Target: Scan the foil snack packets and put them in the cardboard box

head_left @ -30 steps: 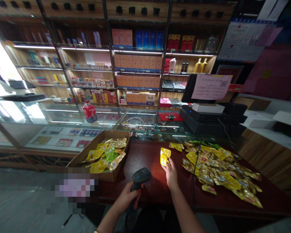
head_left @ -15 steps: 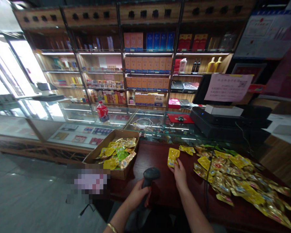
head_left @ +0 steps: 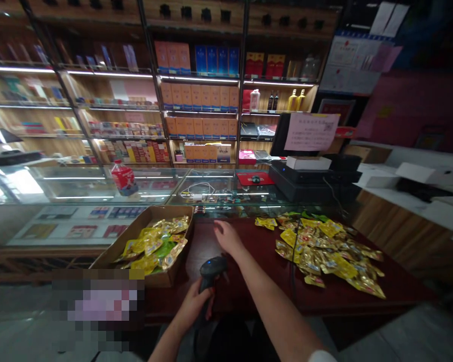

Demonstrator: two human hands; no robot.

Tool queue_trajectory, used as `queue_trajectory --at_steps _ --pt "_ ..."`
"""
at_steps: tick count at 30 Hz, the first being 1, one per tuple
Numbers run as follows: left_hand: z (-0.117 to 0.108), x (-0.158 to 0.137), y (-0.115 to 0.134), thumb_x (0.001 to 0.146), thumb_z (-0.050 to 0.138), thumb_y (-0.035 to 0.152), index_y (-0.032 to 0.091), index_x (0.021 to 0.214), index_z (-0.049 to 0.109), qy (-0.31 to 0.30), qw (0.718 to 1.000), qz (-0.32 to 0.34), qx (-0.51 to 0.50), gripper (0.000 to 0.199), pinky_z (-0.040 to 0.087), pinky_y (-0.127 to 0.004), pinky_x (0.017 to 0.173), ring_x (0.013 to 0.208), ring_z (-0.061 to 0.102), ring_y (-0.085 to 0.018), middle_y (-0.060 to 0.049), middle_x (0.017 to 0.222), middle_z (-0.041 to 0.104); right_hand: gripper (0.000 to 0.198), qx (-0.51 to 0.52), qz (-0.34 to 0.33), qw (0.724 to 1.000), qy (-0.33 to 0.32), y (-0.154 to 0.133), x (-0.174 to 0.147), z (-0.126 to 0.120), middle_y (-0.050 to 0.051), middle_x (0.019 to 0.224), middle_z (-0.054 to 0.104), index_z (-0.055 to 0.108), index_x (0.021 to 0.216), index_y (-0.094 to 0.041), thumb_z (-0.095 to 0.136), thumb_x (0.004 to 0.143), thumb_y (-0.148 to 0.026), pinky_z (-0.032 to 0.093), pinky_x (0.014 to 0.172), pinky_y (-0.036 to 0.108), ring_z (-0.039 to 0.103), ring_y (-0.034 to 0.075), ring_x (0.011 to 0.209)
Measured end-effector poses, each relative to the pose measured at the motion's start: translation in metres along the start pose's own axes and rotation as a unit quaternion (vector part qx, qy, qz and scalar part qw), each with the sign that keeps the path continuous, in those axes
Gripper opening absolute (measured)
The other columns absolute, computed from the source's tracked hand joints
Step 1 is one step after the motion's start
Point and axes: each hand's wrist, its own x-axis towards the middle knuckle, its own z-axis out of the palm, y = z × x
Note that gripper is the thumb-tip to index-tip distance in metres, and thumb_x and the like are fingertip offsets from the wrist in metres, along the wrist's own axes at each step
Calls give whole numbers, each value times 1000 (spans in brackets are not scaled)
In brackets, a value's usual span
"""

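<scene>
My left hand is wrapped round the handle of a dark barcode scanner, whose head has a small blue light. Over the table, to the right of the cardboard box, my right hand is stretched out with its fingers apart and no packet visible in them. Yellow and gold snack packets, with a green one among them, lie inside the box. A large loose pile of similar packets spreads over the table to the right of my right arm.
A dark red table is in front of me, with a black cable running across the packet pile. Behind it stand a glass counter, a red jug, a mouse and a monitor with a paper sheet.
My right hand has moved left from the packet pile side towards the box and let go of its yellow packet. Another yellow packet shows in the box. The camera has turned right.
</scene>
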Motion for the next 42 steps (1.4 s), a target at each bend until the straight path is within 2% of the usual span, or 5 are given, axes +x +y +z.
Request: queue_trajectory --at_steps 8,14,20,27,42 --pt "0 0 1 77 71 48 12 116 58 -12 1000 11 -3 55 38 -20 34 34 50 -10 6 57 59 48 -417 78 865 270 128 -104 -144 27 151 53 66 131 -8 53 91 -29 17 117 73 25 42 154" --pt "0 1 -2 78 71 50 13 112 60 -12 1000 16 -4 52 34 -19 34 32 47 -10 7 50 57 32 -483 27 852 198 118 -123 -98 21 143 62 78 115 -21 59 93 -33 10 117 73 34 45 149" --pt "1 -4 -2 78 72 48 13 102 61 -15 999 31 -2 43 33 -19 34 32 47 -10 5 50 58 43 -353 28 925 140 104 -121 -45 14 121 75 67 133 -25 58 92 -30 26 117 64 63 36 124" --pt "-1 -4 -7 79 74 49 15 104 60 -23 999 36 -26 45 35 -19 35 33 47 -10 5 50 58 57 -98 23 981 168 111 -122 -47 13 140 66 56 142 -20 53 87 -34 49 108 45 64 29 127" --pt "-5 -5 -7 74 76 54 16 94 60 -43 998 35 -41 46 32 -19 34 31 46 -10 5 49 58 70 -112 65 969 211 106 -125 -46 18 143 63 43 152 -18 54 85 -37 54 102 48 68 33 122"
